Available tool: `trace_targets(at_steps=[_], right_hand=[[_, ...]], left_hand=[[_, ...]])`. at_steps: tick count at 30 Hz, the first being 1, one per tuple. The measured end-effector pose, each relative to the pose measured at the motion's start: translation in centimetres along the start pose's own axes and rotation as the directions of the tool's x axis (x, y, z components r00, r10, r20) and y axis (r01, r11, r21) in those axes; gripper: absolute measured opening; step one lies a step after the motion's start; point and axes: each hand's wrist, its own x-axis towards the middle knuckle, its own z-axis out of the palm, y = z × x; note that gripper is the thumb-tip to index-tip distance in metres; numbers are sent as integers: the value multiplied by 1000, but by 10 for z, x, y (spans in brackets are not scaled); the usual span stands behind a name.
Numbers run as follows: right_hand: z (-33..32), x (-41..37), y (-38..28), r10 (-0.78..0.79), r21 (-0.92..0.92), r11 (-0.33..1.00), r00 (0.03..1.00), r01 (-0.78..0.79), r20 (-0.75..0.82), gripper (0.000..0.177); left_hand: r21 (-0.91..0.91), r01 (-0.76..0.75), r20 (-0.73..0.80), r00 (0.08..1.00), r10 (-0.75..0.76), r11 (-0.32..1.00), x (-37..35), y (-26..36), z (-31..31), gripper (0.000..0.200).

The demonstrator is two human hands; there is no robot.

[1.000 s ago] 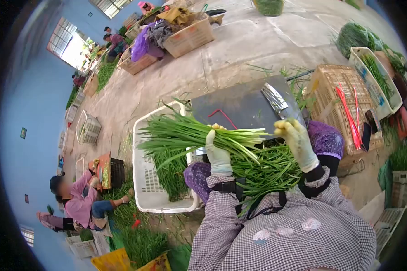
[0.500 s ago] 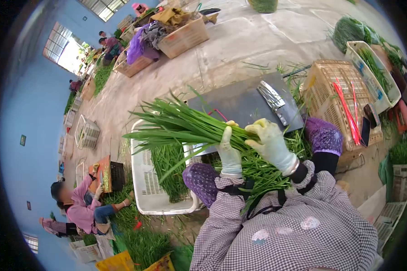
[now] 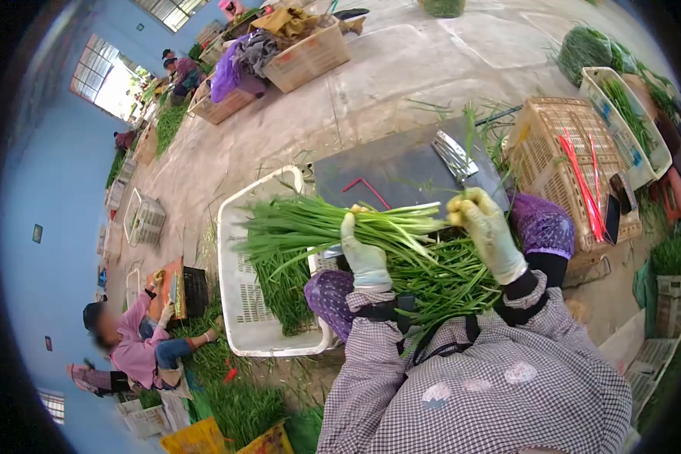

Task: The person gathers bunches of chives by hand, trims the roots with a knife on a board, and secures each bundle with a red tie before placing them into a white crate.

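Note:
My left hand point(image 3: 366, 259), in a pale glove, is closed around a bunch of chives point(image 3: 299, 225). The green leaf ends point left over a white crate point(image 3: 232, 314), and the pale stem ends point right. Just beyond those stem ends is my right hand point(image 3: 490, 233), also gloved, with curled fingers pressed together; what they pinch, if anything, cannot be made out. More loose chives point(image 3: 458, 276) lie across my lap below both hands. On the dark board point(image 3: 337, 170) in front rest a cleaver point(image 3: 455, 157) and a red tie point(image 3: 367, 189).
To the right, an upturned tan crate point(image 3: 556, 140) bears red ties point(image 3: 580, 185) and a phone point(image 3: 611, 219). Behind it stands a white crate point(image 3: 662, 163) with greens. A co-worker point(image 3: 140, 337) sits at the left. Filled crates point(image 3: 306, 64) stand farther back.
My right hand has come off the bunch and moved slightly right and up. My left hand has shifted left with the chives, whose pale stem ends now show.

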Motion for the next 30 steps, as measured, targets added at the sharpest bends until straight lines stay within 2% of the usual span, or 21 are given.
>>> trace_targets(at_steps=[1, 3, 5, 7, 9, 10, 11, 12, 13, 14, 15, 16, 19, 21, 23, 24, 25, 26, 28, 29, 30], right_hand=[[-14, -5, -8, -2, -160, 987, 1000, 3, 8, 13], [-34, -17, -20, 17, -266, 964, 1000, -11, 18, 12], [-44, -31, -47, 139, -470, 876, 990, -108, 31, 12], [-100, -39, -22, 325, -867, 497, 928, -6, 180, 17], [-72, -44, -33, 156, -968, 12, 956, 251, 249, 23], [-56, -36, -27, -22, -948, 180, 965, 261, 262, 28], [-31, -30, -25, -93, -904, 355, 971, 237, 219, 29], [1, -26, -38, -60, -879, 431, 978, 206, 200, 31], [17, -21, -29, -90, -863, 434, 966, 257, 243, 33], [33, -14, -21, -98, -905, 334, 964, 265, 246, 36], [39, -7, -7, -15, -901, 367, 970, 232, 244, 35], [31, 0, 28, -181, -898, 248, 928, 364, 326, 27], [27, -4, 28, -304, -814, 316, 865, 488, 400, 18], [0, -22, 20, -221, -851, 339, 914, 400, 341, 16], [-39, -41, 20, 99, -959, 89, 955, 271, 279, 20], [-66, -49, 26, 411, -948, -104, 881, 300, 234, 24], [-83, -53, 32, 669, -886, -276, 736, 373, 102, 28], [-75, -53, 25, 669, -886, -275, 736, 374, 104, 28], [-43, -55, 2, 563, -937, -135, 803, 323, 195, 33], [-34, -51, 13, 345, -944, 98, 879, 314, 328, 40], [-14, -37, 23, 303, -939, 234, 899, 251, 315, 48]], left_hand=[[-14, -29, -21, 999, 29, 999, 2, 7, 1, 23], [-22, -41, -20, 999, 41, 999, 15, 19, -11, 24], [29, -123, -66, 990, 125, 992, 22, 32, -20, 22], [-9, -119, -46, 992, 118, 993, 27, 38, -28, 22], [43, -200, -35, 979, 201, 979, 25, 39, -18, 22], [71, -181, -95, 978, 187, 981, 20, 35, -10, 23], [73, -169, -87, 981, 176, 983, 18, 28, -6, 23], [93, -156, -50, 986, 161, 983, 14, 20, -2, 26], [114, -146, -12, 989, 149, 983, 11, 13, 1, 29], [103, -140, -24, 989, 143, 985, 9, 5, 3, 30], [112, -130, 5, 991, 130, 985, 5, 1, 7, 30], [114, -132, -27, 990, 136, 985, 0, 0, 13, 29], [96, -145, -28, 989, 148, 985, 8, 16, 4, 27], [114, -161, -33, 986, 166, 980, 14, 45, -6, 27], [154, -246, 15, 969, 247, 957, 30, 73, -23, 31], [112, -254, -26, 966, 258, 961, 38, 84, -25, 35], [110, -261, -31, 964, 266, 959, 45, 91, -31, 35], [91, -273, -28, 961, 277, 958, 53, 96, -40, 38], [67, -283, -18, 958, 285, 957, 61, 92, -45, 44], [66, -273, -18, 961, 274, 960, 57, 85, -39, 44], [41, -253, -47, 966, 255, 967, 47, 75, -25, 39]])
